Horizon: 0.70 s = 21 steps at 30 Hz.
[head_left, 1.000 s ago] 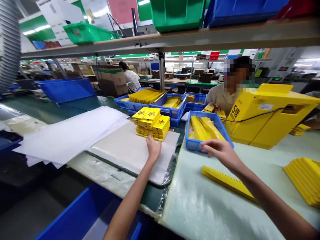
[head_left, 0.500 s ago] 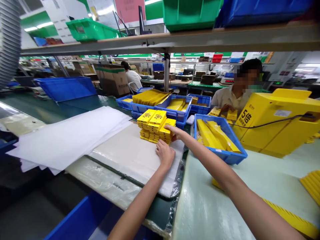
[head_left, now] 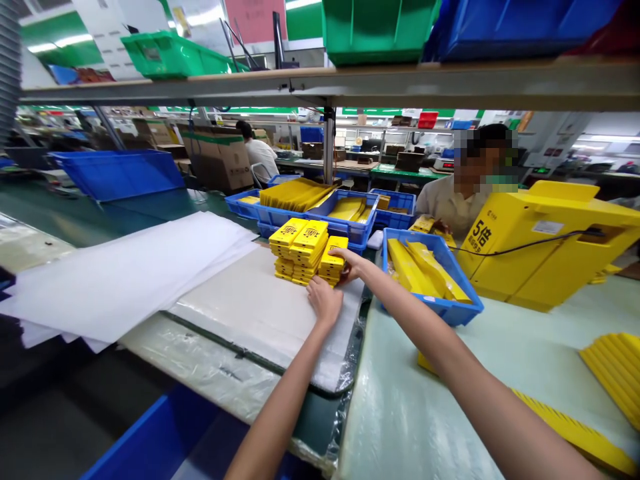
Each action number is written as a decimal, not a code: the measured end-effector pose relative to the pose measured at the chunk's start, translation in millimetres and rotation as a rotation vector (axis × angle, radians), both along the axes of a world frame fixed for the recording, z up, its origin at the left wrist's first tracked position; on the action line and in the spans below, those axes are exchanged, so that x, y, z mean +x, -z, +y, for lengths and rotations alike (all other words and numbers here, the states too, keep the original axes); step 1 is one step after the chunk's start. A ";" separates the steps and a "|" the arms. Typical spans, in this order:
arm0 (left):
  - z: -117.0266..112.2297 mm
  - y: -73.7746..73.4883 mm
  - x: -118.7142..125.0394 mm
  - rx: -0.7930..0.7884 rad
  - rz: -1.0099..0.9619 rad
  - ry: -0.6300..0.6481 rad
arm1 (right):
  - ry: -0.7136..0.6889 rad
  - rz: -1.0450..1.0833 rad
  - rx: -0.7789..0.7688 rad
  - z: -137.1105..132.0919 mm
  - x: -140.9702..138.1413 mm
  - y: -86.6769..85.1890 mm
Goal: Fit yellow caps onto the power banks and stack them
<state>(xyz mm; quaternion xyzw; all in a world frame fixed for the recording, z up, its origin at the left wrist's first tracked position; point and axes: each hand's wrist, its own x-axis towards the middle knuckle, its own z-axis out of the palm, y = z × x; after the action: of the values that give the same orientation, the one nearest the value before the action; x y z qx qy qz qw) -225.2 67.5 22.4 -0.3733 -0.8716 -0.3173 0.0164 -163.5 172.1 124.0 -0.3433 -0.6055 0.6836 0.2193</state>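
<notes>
Flat yellow cases with black print stand in several-layered, adjoining stacks on a white sheet in the middle of the bench. The left stacks [head_left: 299,235] are taller than the right stack [head_left: 332,257]. My right hand [head_left: 352,267] grips the right stack from its right side, thumb on top and fingers around the lower edge. At the front, my left hand [head_left: 324,300] has its fingers bent against the low front corner of the same stack. Its fingertips are partly hidden against the cases.
White sheets [head_left: 130,273] lie to the left. Blue bins hold yellow pieces; the nearest bin [head_left: 453,310] stands right of my hands. Beyond it are a large yellow box [head_left: 540,257] and a co-worker [head_left: 445,193] holding yellow cases. A shelf [head_left: 250,93] runs overhead.
The view has shifted slightly, so the scene sits a little further left. Both hands stay at the right stack, which now shows a slightly clearer gap from its neighbour.
</notes>
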 end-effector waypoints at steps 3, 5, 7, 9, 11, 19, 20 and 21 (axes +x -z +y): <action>1.8 3.6 -2.5 0.017 0.012 0.030 | -0.006 -0.098 -0.171 -1.7 2.6 -3.5; 2.3 4.6 -2.9 0.028 0.027 0.058 | 0.000 -0.112 -0.233 -4.8 6.9 -6.0; 2.0 3.7 -3.3 0.037 0.042 0.093 | 0.004 -0.084 -0.265 -10.7 13.6 -8.2; -0.5 0.9 -5.4 0.042 0.058 0.145 | -0.003 -0.032 -0.286 -18.9 21.9 -10.7; -7.5 -3.6 -10.0 0.045 0.074 0.221 | -0.019 0.022 -0.310 -27.4 30.6 -13.1; -72.6 -31.2 -33.1 0.115 0.222 0.666 | -0.068 0.108 -0.551 -80.0 84.7 10.1; -81.5 -31.8 -30.6 0.123 0.247 0.775 | -0.068 0.111 -0.583 -93.6 97.5 15.6; -90.7 -31.1 -25.5 0.138 0.275 0.915 | -0.075 0.106 -0.619 -108.6 111.9 19.9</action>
<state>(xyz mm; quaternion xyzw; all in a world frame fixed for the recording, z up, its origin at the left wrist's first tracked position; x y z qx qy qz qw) -250.7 -23.2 53.5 -0.7549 -0.5847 -0.2969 0.0151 -51.6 63.5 104.1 -0.3350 -0.3687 0.8600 0.1104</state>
